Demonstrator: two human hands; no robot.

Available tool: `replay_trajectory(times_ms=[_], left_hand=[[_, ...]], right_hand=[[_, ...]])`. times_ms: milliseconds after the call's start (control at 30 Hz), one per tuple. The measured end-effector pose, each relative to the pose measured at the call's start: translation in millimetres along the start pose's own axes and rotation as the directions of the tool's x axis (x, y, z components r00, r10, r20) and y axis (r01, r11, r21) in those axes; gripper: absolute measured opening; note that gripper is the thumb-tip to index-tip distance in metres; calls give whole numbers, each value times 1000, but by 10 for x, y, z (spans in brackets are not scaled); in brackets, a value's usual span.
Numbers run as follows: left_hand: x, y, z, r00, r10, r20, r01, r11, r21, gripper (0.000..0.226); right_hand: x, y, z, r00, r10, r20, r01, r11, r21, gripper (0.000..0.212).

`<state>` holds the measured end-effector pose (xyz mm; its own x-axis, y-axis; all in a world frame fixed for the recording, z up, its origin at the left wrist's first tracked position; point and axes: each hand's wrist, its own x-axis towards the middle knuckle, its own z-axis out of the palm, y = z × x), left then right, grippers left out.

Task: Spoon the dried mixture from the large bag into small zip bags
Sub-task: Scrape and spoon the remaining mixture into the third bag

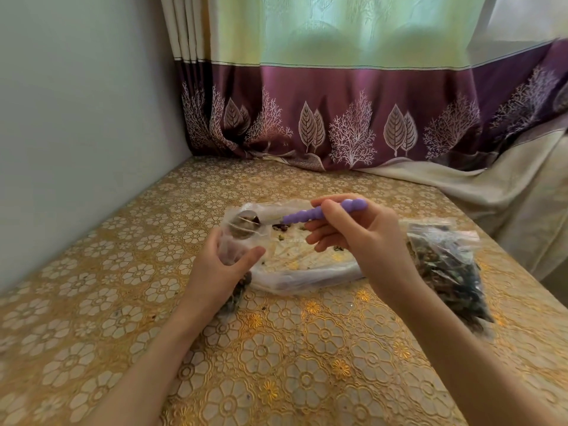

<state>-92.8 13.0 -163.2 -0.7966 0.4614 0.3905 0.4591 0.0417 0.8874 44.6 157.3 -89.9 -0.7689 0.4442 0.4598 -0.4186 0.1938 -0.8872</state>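
Observation:
My right hand [356, 229] grips the purple beaded handle of a spoon [307, 215]. The spoon's metal bowl [244, 224] carries some dried mixture and sits at the mouth of a small clear zip bag [229, 250]. My left hand [221, 272] holds that small bag upright, thumb on its front; darker dried mixture shows in the bag's lower part under my wrist. Behind both hands the large clear bag [307, 265] lies flat on the table, nearly bare inside with a few dark bits.
A filled zip bag [442, 265] of dark dried mixture lies to the right of my right hand. The table [276, 364] wears a gold floral cover. A wall stands at the left, a purple curtain [338, 118] at the back, cream cloth at the right.

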Motion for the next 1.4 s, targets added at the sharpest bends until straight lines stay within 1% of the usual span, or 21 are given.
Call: replay_trajectory(times_ms=[67, 133, 267, 333, 400, 500, 567, 633, 700, 767, 833, 967, 1033, 1100, 1200, 1267, 1333, 1400], left_hand=[[-8, 29, 0, 1000, 9, -11, -9, 1000, -29, 44], [-15, 48, -2, 1000, 15, -27, -16, 998, -58, 41], [-17, 71, 0, 998, 46, -44, -49, 997, -65, 37], [-10, 70, -3, 997, 58, -41, -60, 997, -56, 36], [-4, 64, -12, 997, 64, -33, -66, 996, -57, 34], [-2, 60, -16, 997, 80, -25, -81, 995, -52, 32], [1, 45, -15, 997, 79, -22, -80, 996, -25, 32], [2, 6, -10, 998, 67, -16, -67, 998, 21, 35], [-3, -29, -2, 998, 63, 12, -64, 990, 122, 41], [-13, -52, 16, 994, 88, 66, -101, 969, 224, 38], [-24, -74, 34, 991, 81, 110, -110, 950, 293, 36], [-28, -91, 39, 987, 66, 144, -123, 893, 433, 33], [-35, -77, 47, 984, 88, 153, -153, 854, 497, 34], [-36, -84, 55, 984, 99, 148, -163, 836, 525, 30], [-31, -94, 54, 983, 102, 154, -171, 814, 555, 30], [-31, -97, 47, 982, 92, 168, -172, 810, 560, 33], [-31, -106, 43, 981, 80, 175, -167, 809, 564, 34], [-28, -115, 48, 981, 81, 176, -169, 802, 573, 34]], right_hand=[[1, 3, 3, 999, -24, 42, 26, 998, -50, 13], [1, -1, -7, 997, -40, 67, 45, 997, -63, 14], [13, 17, -56, 995, -36, 97, 39, 999, -32, 16], [26, 27, -91, 997, -23, 74, 21, 1000, 18, 17], [48, 27, -141, 1000, -6, 8, 5, 996, 87, 16], [85, 41, -269, 987, 45, -155, -16, 983, 183, 20], [92, 98, -370, 955, 98, -282, -52, 984, 168, 26], [65, 195, -461, 914, 124, -386, -98, 991, 88, 29], [9, 301, -531, 890, 104, -444, -126, 992, -19, 31], [-56, 392, -585, 879, 58, -474, -135, 982, -129, 35], [-108, 463, -630, 872, -1, -489, -135, 961, -243, 37], [-160, 529, -681, 856, -137, -498, -110, 894, -435, 35], [-182, 525, -692, 846, -220, -487, -83, 846, -526, 33], [-202, 521, -698, 841, -303, -448, -61, 770, -635, 31], [-214, 529, -679, 846, -405, -348, -35, 608, -793, 34], [-195, 536, -659, 848, -454, -275, -17, 495, -869, 31], [-165, 545, -632, 860, -450, -241, -18, 446, -895, 25], [-128, 566, -613, 867, -440, -235, -22, 438, -899, 25]])
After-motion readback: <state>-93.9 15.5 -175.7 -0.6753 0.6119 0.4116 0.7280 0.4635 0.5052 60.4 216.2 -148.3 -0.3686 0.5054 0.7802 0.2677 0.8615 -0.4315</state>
